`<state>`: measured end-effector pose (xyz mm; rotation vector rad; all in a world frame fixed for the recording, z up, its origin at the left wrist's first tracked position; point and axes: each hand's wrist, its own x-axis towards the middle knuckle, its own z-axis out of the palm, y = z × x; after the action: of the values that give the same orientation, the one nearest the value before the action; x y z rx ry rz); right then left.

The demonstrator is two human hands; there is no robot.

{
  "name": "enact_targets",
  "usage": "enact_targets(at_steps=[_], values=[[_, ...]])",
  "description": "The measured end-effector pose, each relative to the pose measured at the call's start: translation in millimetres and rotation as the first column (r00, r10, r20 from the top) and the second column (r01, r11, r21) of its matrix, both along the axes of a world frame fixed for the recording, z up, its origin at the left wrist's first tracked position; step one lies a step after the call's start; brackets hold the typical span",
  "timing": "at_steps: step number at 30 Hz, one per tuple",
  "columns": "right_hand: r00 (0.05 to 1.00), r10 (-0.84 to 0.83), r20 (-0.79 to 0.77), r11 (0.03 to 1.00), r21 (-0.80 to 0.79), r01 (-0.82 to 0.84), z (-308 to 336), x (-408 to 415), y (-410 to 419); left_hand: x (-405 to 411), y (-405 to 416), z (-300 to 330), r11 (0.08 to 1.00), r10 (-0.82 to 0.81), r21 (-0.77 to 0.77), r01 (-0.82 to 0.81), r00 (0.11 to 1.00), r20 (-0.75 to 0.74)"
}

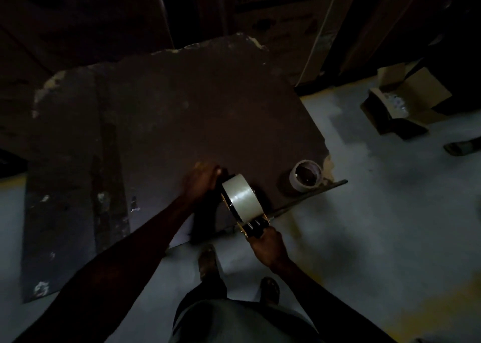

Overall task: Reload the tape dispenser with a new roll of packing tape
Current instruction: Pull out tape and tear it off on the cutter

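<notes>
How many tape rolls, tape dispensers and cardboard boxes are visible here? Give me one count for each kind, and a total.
Tape rolls: 2, the full roll on the dispenser and the near-empty roll on the table
Tape dispensers: 1
Cardboard boxes: 1
Total: 4

Two hands: the left [200,180] and the right [265,242]. One tape dispenser [251,227], carrying one full roll [240,195]. One spent core [305,175] on the one worktop [161,124]. One open carton [406,100] on the floor. Two feet, one [207,260] and another [270,289].
</notes>
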<state>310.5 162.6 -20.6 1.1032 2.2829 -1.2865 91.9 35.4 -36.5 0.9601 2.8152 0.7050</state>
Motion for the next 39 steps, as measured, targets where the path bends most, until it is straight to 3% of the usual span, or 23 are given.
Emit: enact_targets(at_steps=[1,3,4,7,10,14,21,28,33,36,39], values=[[1.000,-0.002,-0.002,1.000,-0.008,0.002,-1,0,0,5,-3,-6,0.987,-0.154,-0.056,0.153,0.988,-0.008],[1.000,0.008,-0.021,1.000,0.003,-0.008,-1,1,2,7,-12,-19,0.917,-0.299,-0.216,0.334,0.937,0.179],[0.999,0.022,-0.026,1.000,0.012,-0.022,-3,1,3,2,-17,-25,0.887,-0.308,-0.270,0.374,0.916,0.258],[0.999,0.045,-0.031,0.999,0.020,-0.044,-2,1,4,-7,-23,-26,0.833,-0.352,-0.323,0.449,0.881,0.317],[0.999,0.044,-0.019,0.999,0.012,-0.043,-4,1,6,-3,-20,-20,0.837,-0.335,-0.308,0.453,0.868,0.366],[0.998,0.040,-0.053,0.999,0.019,-0.039,-5,5,6,-1,-16,-28,0.808,-0.266,-0.428,0.405,0.899,0.347],[0.999,0.007,-0.044,1.000,-0.008,-0.008,-14,37,6,3,-8,-19,0.714,-0.320,-0.547,0.436,0.899,0.298],[0.999,0.021,-0.030,1.000,0.008,-0.021,-20,92,11,9,-7,-14,0.721,-0.292,-0.548,0.425,0.902,0.317],[0.999,0.021,-0.042,1.000,0.023,-0.020,-27,93,11,63,-9,-30,0.662,-0.493,-0.585,0.468,0.860,0.130],[0.999,0.002,-0.037,1.000,0.020,-0.002,-28,92,9,84,-4,-40,0.658,-0.592,-0.513,0.551,0.800,0.100],[0.999,-0.018,-0.046,1.000,0.017,0.018,-28,91,8,77,0,-35,0.665,-0.596,-0.478,0.575,0.793,0.126]])
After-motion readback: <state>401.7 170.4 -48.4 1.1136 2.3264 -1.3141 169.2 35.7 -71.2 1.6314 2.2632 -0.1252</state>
